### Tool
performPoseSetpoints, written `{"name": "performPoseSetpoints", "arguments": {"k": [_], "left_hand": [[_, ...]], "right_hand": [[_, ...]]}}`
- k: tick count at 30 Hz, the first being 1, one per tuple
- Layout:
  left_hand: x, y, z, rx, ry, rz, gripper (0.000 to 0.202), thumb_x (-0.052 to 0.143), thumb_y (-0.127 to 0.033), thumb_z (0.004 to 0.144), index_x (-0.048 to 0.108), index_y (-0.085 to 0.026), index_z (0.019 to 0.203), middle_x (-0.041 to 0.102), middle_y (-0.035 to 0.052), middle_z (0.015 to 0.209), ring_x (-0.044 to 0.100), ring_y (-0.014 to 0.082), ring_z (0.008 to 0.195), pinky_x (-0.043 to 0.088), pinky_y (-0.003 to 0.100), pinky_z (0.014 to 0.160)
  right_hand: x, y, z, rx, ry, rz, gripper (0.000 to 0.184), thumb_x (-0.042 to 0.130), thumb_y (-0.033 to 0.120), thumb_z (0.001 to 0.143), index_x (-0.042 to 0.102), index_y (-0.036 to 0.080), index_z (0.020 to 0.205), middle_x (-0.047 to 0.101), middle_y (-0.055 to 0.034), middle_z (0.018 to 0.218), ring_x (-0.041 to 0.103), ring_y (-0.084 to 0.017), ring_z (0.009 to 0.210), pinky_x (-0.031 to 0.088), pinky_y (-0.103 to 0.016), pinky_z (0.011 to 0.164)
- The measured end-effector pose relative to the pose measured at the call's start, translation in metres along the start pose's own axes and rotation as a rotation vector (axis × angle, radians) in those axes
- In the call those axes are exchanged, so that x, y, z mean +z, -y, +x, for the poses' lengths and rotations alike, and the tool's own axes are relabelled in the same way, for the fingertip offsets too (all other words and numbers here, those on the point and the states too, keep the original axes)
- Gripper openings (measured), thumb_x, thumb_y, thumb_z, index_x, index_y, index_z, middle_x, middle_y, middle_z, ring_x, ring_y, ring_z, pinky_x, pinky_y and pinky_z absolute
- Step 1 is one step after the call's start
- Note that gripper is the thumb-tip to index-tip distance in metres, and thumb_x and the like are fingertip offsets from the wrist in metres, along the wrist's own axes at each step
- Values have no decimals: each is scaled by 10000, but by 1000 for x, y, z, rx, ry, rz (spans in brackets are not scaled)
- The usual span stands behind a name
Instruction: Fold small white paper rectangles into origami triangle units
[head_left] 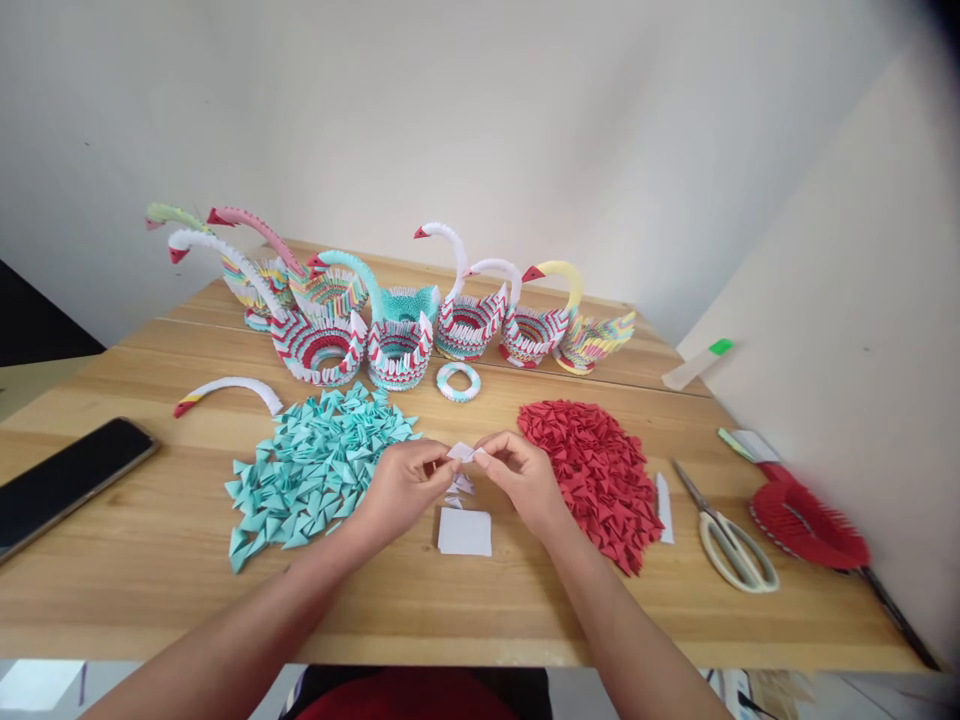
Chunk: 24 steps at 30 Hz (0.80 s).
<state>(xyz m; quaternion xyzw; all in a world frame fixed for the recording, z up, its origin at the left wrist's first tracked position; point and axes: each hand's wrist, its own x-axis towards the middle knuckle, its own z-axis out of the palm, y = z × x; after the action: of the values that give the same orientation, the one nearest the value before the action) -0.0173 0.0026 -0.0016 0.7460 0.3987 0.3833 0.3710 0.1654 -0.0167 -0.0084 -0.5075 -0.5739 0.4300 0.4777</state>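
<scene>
A small piece of white paper [460, 452], partly folded, is pinched between both hands above the middle of the table. My left hand [405, 485] grips its left side with thumb and fingers, and my right hand [523, 478] grips its right side. Just below the hands lie a few folded white paper pieces [459, 488]. Nearer to me rests a stack of white paper slips [465, 532]. A pile of folded teal paper triangles [315, 470] spreads beside my left hand. Next to my right hand is a heap of folded red paper triangles [589, 470].
Several paper swans [319, 345] stand along the back of the wooden table [375, 625]. A teal-and-white paper ring [458, 382] and a white swan neck [232, 384] lie before them. A phone [71, 480] is far left; scissors [731, 535] and a red paper piece [810, 525] lie right.
</scene>
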Motion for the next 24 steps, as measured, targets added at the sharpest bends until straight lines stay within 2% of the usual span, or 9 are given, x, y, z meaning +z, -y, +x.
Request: {"name": "performPoseSetpoints", "arguments": {"k": [5, 8, 11, 15, 21, 24], "left_hand": [[0, -2, 0, -67, 21, -80, 214, 558, -283, 805, 670, -163, 669, 632, 7, 612, 529, 138, 597, 359, 213, 550], [2, -3, 1, -120, 40, -142, 235, 562, -318, 810, 672, -155, 681, 642, 13, 625, 543, 142, 601, 379, 215, 557], [6, -1, 0, -187, 77, -273, 255, 573, -365, 812, 670, -145, 726, 658, 26, 666, 568, 149, 617, 408, 223, 572], [11, 6, 0, -235, 79, -409, 245, 634, -381, 777, 646, -137, 754, 661, 36, 709, 583, 151, 644, 433, 234, 597], [8, 6, 4, -303, 36, -509, 247, 637, -375, 750, 599, -140, 683, 615, 15, 652, 523, 114, 585, 412, 224, 571], [6, 3, 5, -318, 40, -513, 255, 617, -383, 759, 576, -144, 679, 561, -10, 593, 485, 101, 545, 397, 220, 553]], "right_hand": [[2, 3, -1, 46, -10, 22, 186, 671, 347, 772, 588, 183, 748, 590, 8, 688, 535, -130, 651, 429, -240, 591], [4, 3, 0, 39, -19, 76, 179, 667, 319, 769, 581, 192, 862, 559, 31, 689, 527, -116, 637, 425, -230, 590], [7, 3, -1, 15, -39, 108, 246, 653, 289, 773, 575, 204, 991, 563, 31, 726, 550, -119, 675, 451, -238, 626], [11, 3, -3, -11, -49, 81, 274, 634, 283, 789, 577, 208, 1045, 581, 19, 756, 578, -133, 710, 479, -256, 649], [13, 2, -5, -9, 32, 73, 309, 618, 281, 812, 577, 205, 1108, 598, 12, 769, 594, -141, 732, 489, -273, 675], [11, 3, -4, 3, 127, 88, 263, 609, 277, 817, 602, 207, 1070, 616, 7, 799, 606, -146, 761, 495, -280, 700]]}}
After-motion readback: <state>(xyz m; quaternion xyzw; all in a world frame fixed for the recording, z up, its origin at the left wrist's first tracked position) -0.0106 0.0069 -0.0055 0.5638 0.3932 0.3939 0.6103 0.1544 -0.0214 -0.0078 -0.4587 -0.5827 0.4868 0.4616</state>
